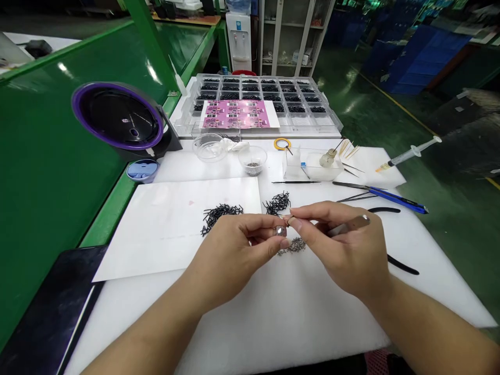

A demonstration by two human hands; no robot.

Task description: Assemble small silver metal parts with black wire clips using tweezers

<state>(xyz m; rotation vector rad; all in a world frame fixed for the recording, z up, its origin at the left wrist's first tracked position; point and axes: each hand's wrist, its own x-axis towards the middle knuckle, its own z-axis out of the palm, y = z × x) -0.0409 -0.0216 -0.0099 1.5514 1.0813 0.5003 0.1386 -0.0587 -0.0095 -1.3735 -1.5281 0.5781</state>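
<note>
My left hand (230,250) pinches a small rounded shiny metal piece (280,230) between thumb and fingers. Its fingertips meet those of my right hand (344,245), which is closed in a pinch on a tiny dark piece (289,222), mostly covered by the fingers. A slim metal tool (349,226) lies tucked across the right palm; its working end is hidden. Just beyond the fingertips is a pile of short black pieces (278,202). Tiny metallic bits (297,244) lie under the hands. Another black heap (221,214) rests on white paper (164,224) beyond my left hand.
Blue-handled tweezers (398,199), black-handled pliers (404,265) and a syringe (410,153) lie at the right. Clear dishes (211,148) and a bottle (328,158) stand farther back. A compartment tray (328,119) spans the rear; a purple-rimmed fan-like device (117,117) stands left.
</note>
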